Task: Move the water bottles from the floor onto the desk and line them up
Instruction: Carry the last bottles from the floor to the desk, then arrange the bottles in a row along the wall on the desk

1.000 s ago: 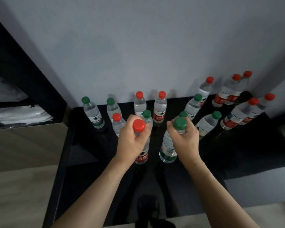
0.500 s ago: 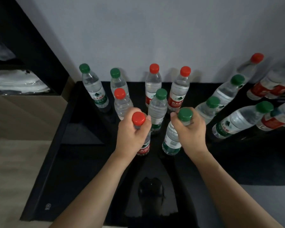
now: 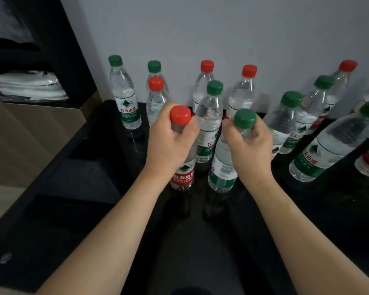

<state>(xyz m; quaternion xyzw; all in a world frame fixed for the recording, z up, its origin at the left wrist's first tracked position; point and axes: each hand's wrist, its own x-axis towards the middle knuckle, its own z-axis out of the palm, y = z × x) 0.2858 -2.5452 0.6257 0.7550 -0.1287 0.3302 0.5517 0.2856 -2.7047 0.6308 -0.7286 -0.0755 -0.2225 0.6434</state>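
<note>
A: What has each grip got?
B: Left hand [image 3: 168, 143] is wrapped round the red-capped bottle [image 3: 182, 167]; right hand [image 3: 249, 145] clasps the green-capped bottle [image 3: 223, 167].
A: Where?
B: Centre frame, low over the black counter [image 3: 83, 220], other bottles [image 3: 125, 99] behind.

Two held bottles [image 3: 202, 162] front-centre on desk [image 3: 94, 209]; others [image 3: 207, 88] behind, along wall [image 3: 222, 28].

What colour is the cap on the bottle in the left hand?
Red. The cap sticks out above the left hand, clearest in the head view.
</note>
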